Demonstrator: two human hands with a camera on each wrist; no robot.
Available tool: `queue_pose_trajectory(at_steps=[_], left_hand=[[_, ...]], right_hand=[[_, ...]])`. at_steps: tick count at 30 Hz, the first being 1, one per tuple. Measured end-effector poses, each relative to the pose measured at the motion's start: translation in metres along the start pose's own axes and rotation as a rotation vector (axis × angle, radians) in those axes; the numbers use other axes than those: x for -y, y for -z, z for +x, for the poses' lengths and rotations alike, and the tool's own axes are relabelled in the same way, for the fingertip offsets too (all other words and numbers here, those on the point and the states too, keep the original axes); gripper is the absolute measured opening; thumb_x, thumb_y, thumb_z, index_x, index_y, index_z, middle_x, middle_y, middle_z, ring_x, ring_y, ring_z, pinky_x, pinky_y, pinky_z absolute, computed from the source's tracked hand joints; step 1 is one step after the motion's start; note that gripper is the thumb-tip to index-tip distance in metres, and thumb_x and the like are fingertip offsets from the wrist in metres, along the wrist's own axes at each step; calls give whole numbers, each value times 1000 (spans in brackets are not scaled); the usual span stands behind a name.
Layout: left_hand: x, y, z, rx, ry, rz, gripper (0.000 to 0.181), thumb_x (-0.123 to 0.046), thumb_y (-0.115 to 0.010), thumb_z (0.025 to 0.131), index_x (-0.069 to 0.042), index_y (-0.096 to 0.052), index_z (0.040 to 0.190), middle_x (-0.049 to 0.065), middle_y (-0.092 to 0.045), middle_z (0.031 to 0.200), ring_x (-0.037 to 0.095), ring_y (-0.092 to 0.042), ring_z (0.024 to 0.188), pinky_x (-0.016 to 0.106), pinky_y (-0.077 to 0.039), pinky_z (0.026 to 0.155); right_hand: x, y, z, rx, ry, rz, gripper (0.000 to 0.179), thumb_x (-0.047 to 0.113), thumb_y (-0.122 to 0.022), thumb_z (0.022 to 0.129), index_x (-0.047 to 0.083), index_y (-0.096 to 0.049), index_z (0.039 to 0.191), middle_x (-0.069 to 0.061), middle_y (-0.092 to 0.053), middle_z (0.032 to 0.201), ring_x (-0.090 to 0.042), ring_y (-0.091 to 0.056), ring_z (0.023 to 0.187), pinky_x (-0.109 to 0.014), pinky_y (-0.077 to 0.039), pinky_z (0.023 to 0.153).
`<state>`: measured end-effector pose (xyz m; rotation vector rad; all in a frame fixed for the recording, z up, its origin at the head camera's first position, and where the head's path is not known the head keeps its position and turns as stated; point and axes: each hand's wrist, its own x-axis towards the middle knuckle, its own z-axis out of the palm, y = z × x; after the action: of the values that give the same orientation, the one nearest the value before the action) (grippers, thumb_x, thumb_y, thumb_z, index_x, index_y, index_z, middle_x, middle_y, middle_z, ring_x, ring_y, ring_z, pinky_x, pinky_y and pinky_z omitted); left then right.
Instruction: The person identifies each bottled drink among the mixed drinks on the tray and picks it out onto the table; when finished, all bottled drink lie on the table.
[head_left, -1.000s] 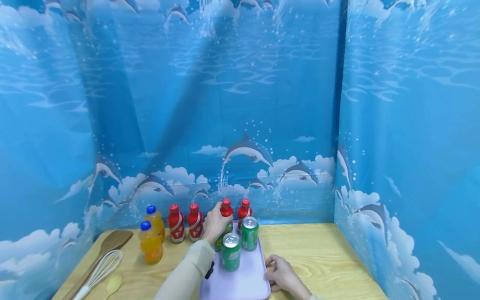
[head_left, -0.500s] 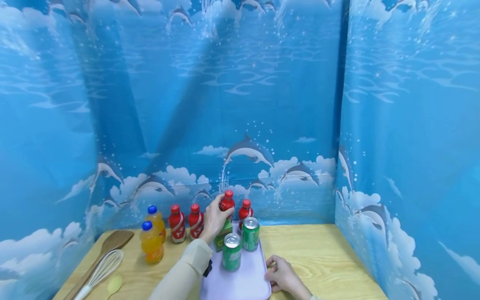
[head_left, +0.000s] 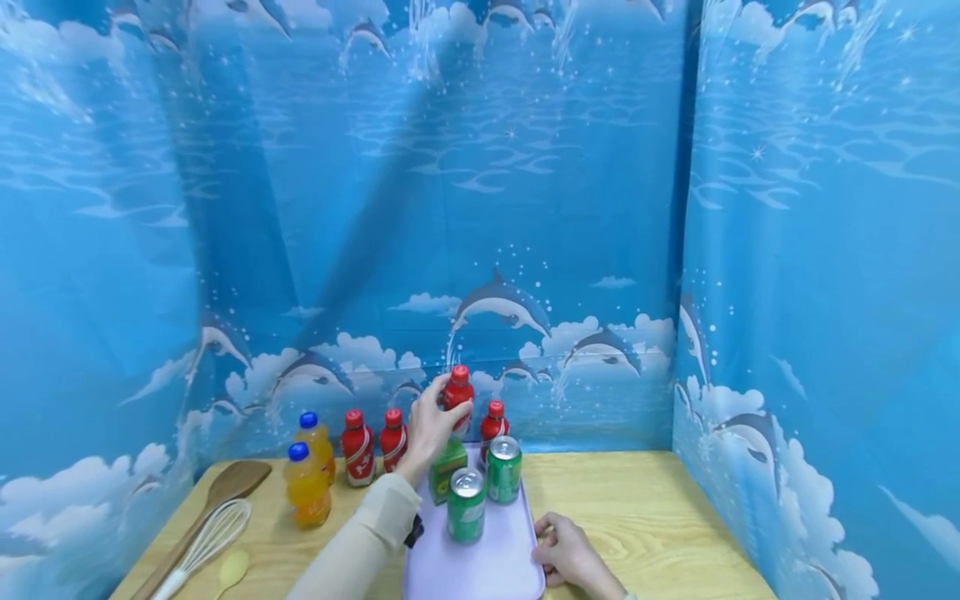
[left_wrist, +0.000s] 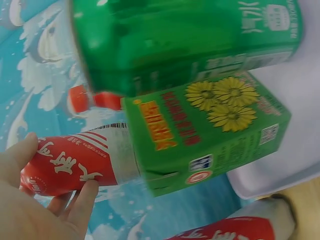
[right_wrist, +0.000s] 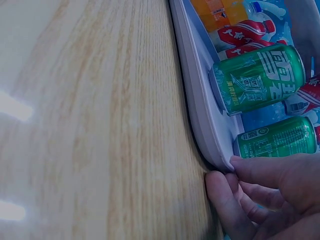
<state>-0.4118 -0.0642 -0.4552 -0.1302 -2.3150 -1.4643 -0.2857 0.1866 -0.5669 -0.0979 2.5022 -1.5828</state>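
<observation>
On the left of the wood-grain counter (head_left: 630, 508), a brown wooden spatula (head_left: 238, 480) set slantwise, a white-handled whisk (head_left: 219, 533) just beside, then a pale yellow spoon (head_left: 233, 568). To their right, two upright blue-capped orange bottles (head_left: 307, 497), one nearer, one farther. Beyond, blue curtains (head_left: 375, 208) printed with dolphins and white clouds.

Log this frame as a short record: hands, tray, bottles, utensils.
left hand: grips red bottle, raised above the green carton
right hand: pinches right edge of lilac tray
on tray: near green can, far green can, green carton
bottles left of tray: two red, two orange
bottle behind far can: red; on tray or not, cannot tell
utensils, far left: wooden spatula, whisk, yellow spoon
</observation>
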Motion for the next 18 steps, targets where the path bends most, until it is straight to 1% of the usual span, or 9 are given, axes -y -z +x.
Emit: queue_pose_trajectory(at_steps=[3, 7, 9, 10, 15, 16, 18], left_hand=[[-7, 5, 1, 4, 8, -34, 65, -29, -85, 90, -24, -58, 149, 10, -72, 137, 31, -73, 119, 52, -63, 96], [-15, 11, 1, 14, 13, -59, 65, -33, -85, 90, -25, -57, 149, 11, -70, 140, 31, -72, 119, 52, -64, 95], [-19, 14, 2, 23, 1, -70, 65, -34, -84, 91, -24, -57, 149, 12, -69, 141, 31, -72, 119, 50, -64, 93], [-20, 16, 2, 31, -4, -80, 65, -33, -84, 91, -24, -57, 149, 13, -69, 141, 32, -73, 118, 49, -65, 90], [-28, 23, 1, 101, -7, -156, 65, -30, -84, 91, -23, -57, 150, 15, -67, 143, 32, -74, 115, 40, -68, 74], [-30, 25, 1, 119, 2, -175, 65, -29, -84, 91, -23, -57, 150, 15, -66, 144, 33, -74, 116, 38, -68, 72], [-33, 28, 1, 159, 18, -213, 65, -27, -84, 92, -23, -56, 151, 16, -64, 147, 34, -73, 118, 37, -68, 73]], right_hand=[[0, 0, 0, 2, -12, -2, 28, -8, -68, 87, -3, -59, 113, -9, -60, 82, -17, -65, 68, -33, -62, 54], [0, 1, 0, -1, -4, -2, 28, -8, -68, 86, -3, -59, 113, -9, -61, 82, -18, -65, 67, -33, -63, 54], [0, 1, 0, -3, 2, -4, 28, -9, -69, 86, -3, -59, 112, -9, -61, 82, -18, -65, 67, -34, -63, 54], [0, 1, 0, -3, 3, -5, 29, -9, -69, 86, -3, -59, 112, -9, -61, 82, -18, -66, 67, -34, -63, 54], [0, 1, 0, 3, -8, -6, 28, -8, -69, 87, -3, -59, 113, -9, -61, 84, -18, -65, 68, -34, -63, 55], [0, 1, 0, 5, -10, -5, 28, -8, -68, 87, -3, -59, 113, -9, -61, 84, -18, -65, 68, -34, -63, 55], [0, 1, 0, 7, -8, -4, 28, -8, -68, 87, -3, -59, 113, -9, -60, 83, -18, -65, 68, -34, -63, 55]])
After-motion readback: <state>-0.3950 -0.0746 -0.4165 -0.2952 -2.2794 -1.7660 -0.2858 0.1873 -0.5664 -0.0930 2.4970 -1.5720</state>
